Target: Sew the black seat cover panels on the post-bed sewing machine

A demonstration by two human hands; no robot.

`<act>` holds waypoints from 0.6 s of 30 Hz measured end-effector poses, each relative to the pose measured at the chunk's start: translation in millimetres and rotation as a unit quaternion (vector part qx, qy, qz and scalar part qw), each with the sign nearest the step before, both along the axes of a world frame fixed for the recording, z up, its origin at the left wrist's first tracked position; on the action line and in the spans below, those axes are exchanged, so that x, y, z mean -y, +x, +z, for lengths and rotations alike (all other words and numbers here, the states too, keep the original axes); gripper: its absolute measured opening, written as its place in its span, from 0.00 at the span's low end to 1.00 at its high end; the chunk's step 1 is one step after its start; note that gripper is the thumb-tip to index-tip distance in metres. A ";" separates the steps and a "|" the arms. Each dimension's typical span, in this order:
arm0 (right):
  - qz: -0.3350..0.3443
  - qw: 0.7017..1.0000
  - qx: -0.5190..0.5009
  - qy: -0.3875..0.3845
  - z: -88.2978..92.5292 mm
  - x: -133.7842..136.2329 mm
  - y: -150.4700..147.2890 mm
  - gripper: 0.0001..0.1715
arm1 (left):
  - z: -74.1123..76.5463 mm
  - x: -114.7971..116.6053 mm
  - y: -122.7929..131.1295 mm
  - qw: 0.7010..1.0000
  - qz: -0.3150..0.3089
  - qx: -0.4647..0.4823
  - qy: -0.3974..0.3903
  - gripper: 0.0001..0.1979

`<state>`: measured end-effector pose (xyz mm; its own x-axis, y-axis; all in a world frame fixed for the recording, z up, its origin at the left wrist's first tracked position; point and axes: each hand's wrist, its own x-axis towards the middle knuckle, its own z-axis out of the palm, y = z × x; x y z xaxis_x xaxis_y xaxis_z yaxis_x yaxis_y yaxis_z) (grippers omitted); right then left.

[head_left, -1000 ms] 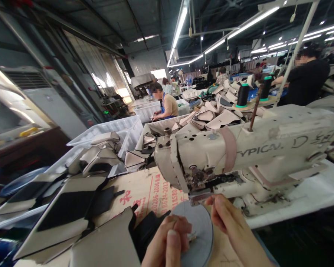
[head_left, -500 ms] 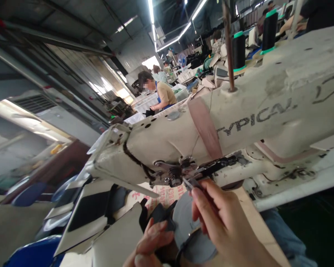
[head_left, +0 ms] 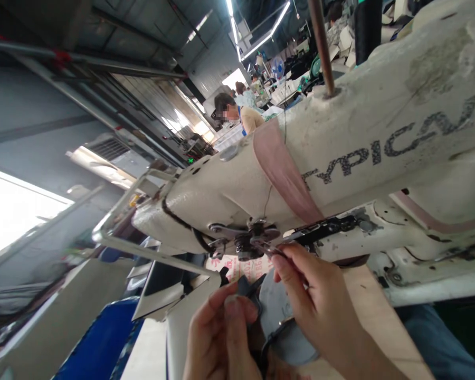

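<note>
Cream-painted metal is filling most of the view: the sewing machine (head_left: 340, 142) is running as one long body from lower left to upper right, directly above both hands. The right hand (head_left: 312, 301) is reaching up and to its own left, thumb and forefinger pinched together right at the tension discs (head_left: 257, 237) on the underside of the machine head. Something thin, likely thread, is probably sitting in that pinch, but it is too fine to make out for sure. The discs are lying just off the fingertips, touching or nearly so, at the near end of the machine's long axis.

Lower and to the left of that hand, the left hand (head_left: 221, 332) is curling closed around a dark fabric piece (head_left: 247, 290), thumb on top. A grey round piece (head_left: 279, 322) is lying between the two hands, under the right palm. The right hand is clearly the nearer one to the discs; the left is sitting well below them. Farther off, beyond the machine, another person (head_left: 241, 116) is working at a table.
</note>
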<state>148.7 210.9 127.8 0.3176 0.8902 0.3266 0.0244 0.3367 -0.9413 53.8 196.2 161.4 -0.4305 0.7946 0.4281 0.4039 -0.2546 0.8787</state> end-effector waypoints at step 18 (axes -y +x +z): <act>-0.011 0.997 0.011 0.082 -9.2 -14.2 4.0 0.09 | -5.7 13.2 -2.3 0.995 0.004 0.048 -0.086 0.17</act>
<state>152.7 225.1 118.7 0.3267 0.8173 0.4746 0.0536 0.4853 -0.8727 51.6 183.0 155.7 -0.4687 0.8491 0.2436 0.3178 -0.0952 0.9434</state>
